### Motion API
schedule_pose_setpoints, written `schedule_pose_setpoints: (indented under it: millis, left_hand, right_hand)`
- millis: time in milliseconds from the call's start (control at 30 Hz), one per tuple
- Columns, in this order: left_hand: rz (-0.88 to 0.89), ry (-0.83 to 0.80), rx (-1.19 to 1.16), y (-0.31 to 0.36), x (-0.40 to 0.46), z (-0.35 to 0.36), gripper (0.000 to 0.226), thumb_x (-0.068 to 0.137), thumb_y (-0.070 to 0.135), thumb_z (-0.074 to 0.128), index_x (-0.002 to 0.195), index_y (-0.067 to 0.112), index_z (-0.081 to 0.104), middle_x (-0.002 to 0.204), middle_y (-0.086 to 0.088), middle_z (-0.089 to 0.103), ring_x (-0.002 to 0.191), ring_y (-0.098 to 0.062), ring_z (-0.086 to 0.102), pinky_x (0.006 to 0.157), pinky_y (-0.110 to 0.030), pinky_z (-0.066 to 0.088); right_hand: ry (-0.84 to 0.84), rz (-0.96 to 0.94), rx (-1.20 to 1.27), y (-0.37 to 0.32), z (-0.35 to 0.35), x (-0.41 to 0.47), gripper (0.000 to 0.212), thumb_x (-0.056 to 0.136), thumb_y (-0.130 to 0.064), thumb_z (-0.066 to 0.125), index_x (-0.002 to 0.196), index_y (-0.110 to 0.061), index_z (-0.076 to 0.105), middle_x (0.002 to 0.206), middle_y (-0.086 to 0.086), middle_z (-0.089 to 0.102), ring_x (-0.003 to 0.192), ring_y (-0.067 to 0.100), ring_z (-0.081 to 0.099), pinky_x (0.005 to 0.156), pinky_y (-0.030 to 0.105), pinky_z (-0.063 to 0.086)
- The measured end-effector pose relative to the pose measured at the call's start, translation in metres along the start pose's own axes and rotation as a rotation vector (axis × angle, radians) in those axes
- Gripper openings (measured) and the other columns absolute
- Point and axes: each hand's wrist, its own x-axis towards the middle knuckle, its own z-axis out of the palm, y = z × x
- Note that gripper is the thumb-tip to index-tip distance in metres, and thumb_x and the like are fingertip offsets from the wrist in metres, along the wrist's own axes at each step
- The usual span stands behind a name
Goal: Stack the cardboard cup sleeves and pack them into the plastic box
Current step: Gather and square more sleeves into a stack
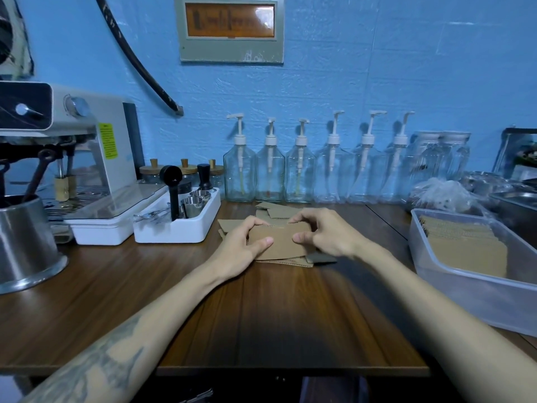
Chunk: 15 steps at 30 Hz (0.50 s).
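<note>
A flat brown cardboard cup sleeve (283,241) is held between both hands above the middle of the wooden table. My left hand (244,245) pinches its left end with thumb below and fingers on the top edge. At the sleeve's right end, my right hand (322,231) pinches it the same way. More loose sleeves (273,210) lie flat beneath and behind it. At the right stands the clear plastic box (453,283), and a stack of sleeves (465,245) leans inside it.
A white tray of steel cups and tools (177,225) sits left of the sleeves, beside an espresso machine (87,158) and a steel container (26,242). Glass pump bottles (299,170) line the blue wall. Metal trays (514,199) and a plastic bag (441,196) stand behind the box.
</note>
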Motion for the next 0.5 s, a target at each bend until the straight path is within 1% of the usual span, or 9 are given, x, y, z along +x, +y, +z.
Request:
schedule_pose_setpoints:
  millis: [67,100,133,167,233,267,333,400,500]
  left_hand:
    - [0.003,0.013,-0.038,0.001,0.001,-0.002,0.025,0.092,0.028,0.067,0.112,0.033,0.053,0.092,0.008,0.066,0.066,-0.004,0.053,0.064,-0.015,0.043]
    - [0.009,0.026,-0.055,0.001,0.001,-0.004,0.026,0.093,0.028,0.067,0.114,0.032,0.052,0.094,0.008,0.066,0.067,-0.002,0.053,0.065,-0.011,0.043]
    - [0.012,0.046,-0.063,0.002,0.003,-0.006,0.027,0.093,0.028,0.066,0.116,0.029,0.051,0.096,0.007,0.064,0.071,-0.001,0.054,0.068,-0.008,0.041]
    - [0.008,0.070,-0.067,0.002,0.005,-0.009,0.027,0.094,0.030,0.064,0.117,0.027,0.051,0.096,0.004,0.063,0.078,-0.003,0.056,0.071,-0.007,0.040]
    - [-0.019,0.125,-0.050,0.000,0.011,-0.016,0.023,0.095,0.031,0.061,0.116,0.025,0.053,0.097,0.000,0.062,0.091,-0.013,0.059,0.074,-0.006,0.039]
    - [-0.035,0.148,-0.022,-0.003,0.013,-0.017,0.021,0.096,0.031,0.060,0.115,0.024,0.055,0.098,0.000,0.062,0.092,-0.013,0.058,0.074,-0.004,0.039]
    - [-0.056,0.173,0.038,-0.007,0.018,-0.021,0.017,0.097,0.027,0.059,0.112,0.020,0.058,0.101,0.000,0.061,0.088,-0.007,0.055,0.073,-0.002,0.038]
    - [-0.073,0.144,0.109,-0.009,0.026,-0.022,0.015,0.097,0.022,0.059,0.111,0.018,0.060,0.104,0.000,0.060,0.091,-0.007,0.056,0.079,-0.007,0.041]
    - [-0.076,0.062,0.244,-0.002,0.051,-0.016,0.020,0.096,0.022,0.059,0.116,0.017,0.059,0.113,-0.003,0.059,0.102,-0.015,0.059,0.097,-0.029,0.047]
  right_hand:
    - [-0.007,0.005,0.057,0.001,-0.005,0.004,0.020,0.088,-0.015,0.073,0.101,-0.029,0.067,0.091,-0.011,0.068,0.064,-0.009,0.059,0.059,0.010,0.044]
    - [0.006,0.004,0.089,0.003,-0.004,0.004,0.021,0.088,-0.014,0.072,0.098,-0.031,0.067,0.088,-0.013,0.067,0.060,-0.011,0.058,0.055,0.006,0.041]
    - [0.028,0.000,0.109,0.006,-0.003,0.002,0.022,0.088,-0.013,0.071,0.097,-0.033,0.066,0.089,-0.014,0.067,0.065,-0.010,0.058,0.058,0.006,0.041]
    - [0.046,-0.003,0.114,0.011,-0.002,0.000,0.023,0.088,-0.014,0.072,0.098,-0.035,0.065,0.094,-0.016,0.067,0.076,-0.007,0.059,0.068,0.009,0.043]
    - [0.063,0.006,0.111,0.020,-0.002,-0.003,0.025,0.088,-0.017,0.072,0.102,-0.035,0.065,0.103,-0.014,0.066,0.094,0.006,0.059,0.086,0.024,0.046]
    - [0.070,0.019,0.120,0.024,-0.003,-0.004,0.025,0.088,-0.017,0.073,0.102,-0.037,0.065,0.103,-0.014,0.066,0.095,0.009,0.059,0.089,0.029,0.047]
    - [0.090,0.036,0.131,0.029,-0.008,-0.007,0.026,0.088,-0.017,0.073,0.100,-0.039,0.064,0.102,-0.013,0.067,0.096,0.012,0.060,0.089,0.032,0.047]
    - [0.087,0.046,0.116,0.032,-0.011,-0.010,0.025,0.088,-0.016,0.072,0.103,-0.035,0.065,0.106,-0.009,0.068,0.098,0.013,0.062,0.089,0.031,0.048]
    - [0.105,0.049,0.071,0.036,-0.016,-0.011,0.023,0.089,-0.015,0.071,0.105,-0.031,0.066,0.106,-0.010,0.068,0.096,0.007,0.062,0.081,0.020,0.046]
